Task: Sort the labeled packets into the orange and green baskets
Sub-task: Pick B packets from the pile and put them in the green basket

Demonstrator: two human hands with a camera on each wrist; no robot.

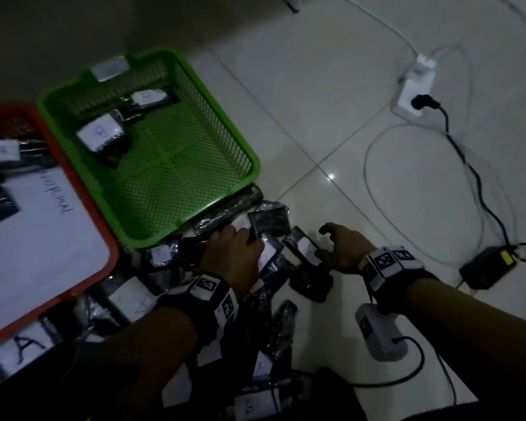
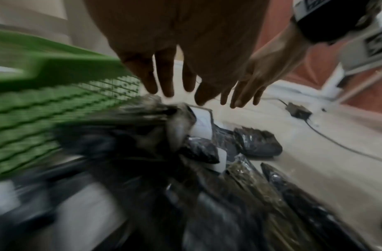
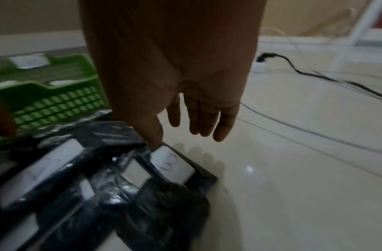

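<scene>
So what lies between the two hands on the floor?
In the head view, black packets with white labels from the pile fill the gap between the left hand and the right hand; no bare tile shows there.

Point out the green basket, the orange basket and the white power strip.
green basket (image 1: 240, 147): head view, right mesh wall.
orange basket (image 1: 104, 238): head view, right rim.
white power strip (image 1: 407, 98): head view, bare top face.

black white-labelled packets (image 1: 274, 253) heaped on floor beside green basket (image 1: 240, 180) and orange basket (image 1: 104, 238)
</scene>
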